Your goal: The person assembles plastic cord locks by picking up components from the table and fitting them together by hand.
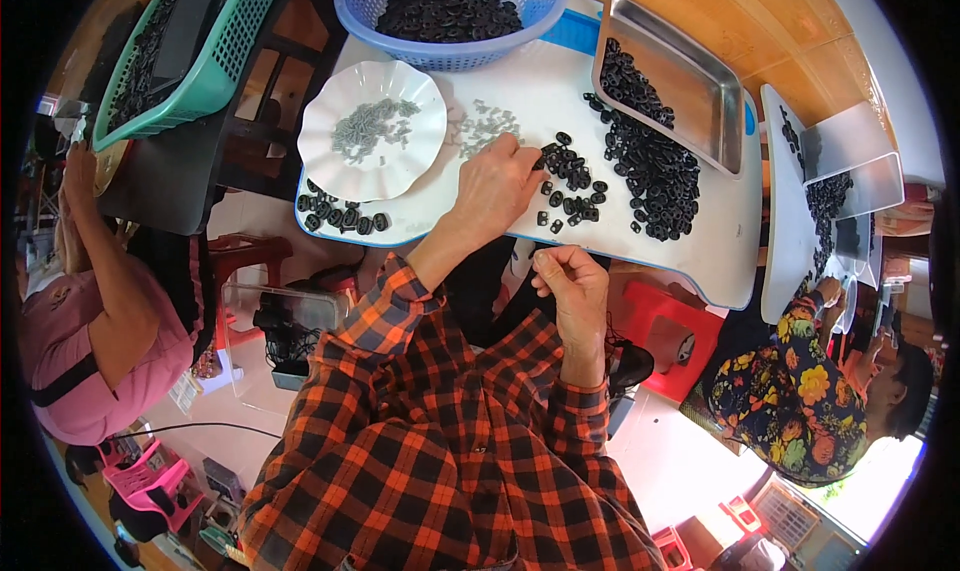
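Observation:
My left hand (497,186) reaches over the white table, its bent fingers drawn together at the edge of a small group of black oval pieces with holes (575,176). What those fingertips hold, if anything, is hidden. In front of the table edge, my right hand (575,293) is raised with thumb and forefinger pinched; anything between them is too small to name. Tiny grey, shiny pieces (487,126) lie loose just beyond my left hand. More of them sit on a white scalloped plate (318,121) to its left.
A blue basket (450,53) of black pieces stands at the back. A metal tray (690,61) tilts above a large black pile (655,176). More black pieces (340,214) lie by the plate. A green basket (215,81) is far left. People sit on both sides; a red stool (675,331) stands right.

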Demonstrator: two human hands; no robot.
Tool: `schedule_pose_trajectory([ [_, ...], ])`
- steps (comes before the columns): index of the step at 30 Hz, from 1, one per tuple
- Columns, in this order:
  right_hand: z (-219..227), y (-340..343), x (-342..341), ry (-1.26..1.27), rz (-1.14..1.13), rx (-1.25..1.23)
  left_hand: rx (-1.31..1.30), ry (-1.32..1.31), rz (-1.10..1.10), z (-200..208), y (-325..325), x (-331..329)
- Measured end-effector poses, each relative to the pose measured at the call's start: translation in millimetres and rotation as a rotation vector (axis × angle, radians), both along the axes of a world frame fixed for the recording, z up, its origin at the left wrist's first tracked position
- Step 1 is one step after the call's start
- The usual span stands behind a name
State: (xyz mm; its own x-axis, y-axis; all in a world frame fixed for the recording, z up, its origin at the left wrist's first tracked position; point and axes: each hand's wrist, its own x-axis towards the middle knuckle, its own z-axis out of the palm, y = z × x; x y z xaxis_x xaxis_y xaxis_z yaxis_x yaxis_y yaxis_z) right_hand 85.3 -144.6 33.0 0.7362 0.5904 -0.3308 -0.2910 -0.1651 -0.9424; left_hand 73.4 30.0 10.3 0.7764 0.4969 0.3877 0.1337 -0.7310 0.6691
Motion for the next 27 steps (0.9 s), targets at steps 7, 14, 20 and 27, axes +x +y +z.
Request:
schedule_pose_trajectory([
  [7,2,0,1,-0.058,-0.016,-0.062,0.091,0.012,-0.012,-1,-7,3],
  [14,-4,1,0,-0.143,-0.057,-0.069,-0.015,-0.179,-0.071,1,-12,-10],
  [20,-12,9,-1,-0.370,-0.144,-0.174,-0.491,-0.201,-0.070,1,-17,-37],
  [27,-7,29,5,-0.876,-0.124,-0.362,-0.334,-0.141,-0.094,3,-25,-56],
])
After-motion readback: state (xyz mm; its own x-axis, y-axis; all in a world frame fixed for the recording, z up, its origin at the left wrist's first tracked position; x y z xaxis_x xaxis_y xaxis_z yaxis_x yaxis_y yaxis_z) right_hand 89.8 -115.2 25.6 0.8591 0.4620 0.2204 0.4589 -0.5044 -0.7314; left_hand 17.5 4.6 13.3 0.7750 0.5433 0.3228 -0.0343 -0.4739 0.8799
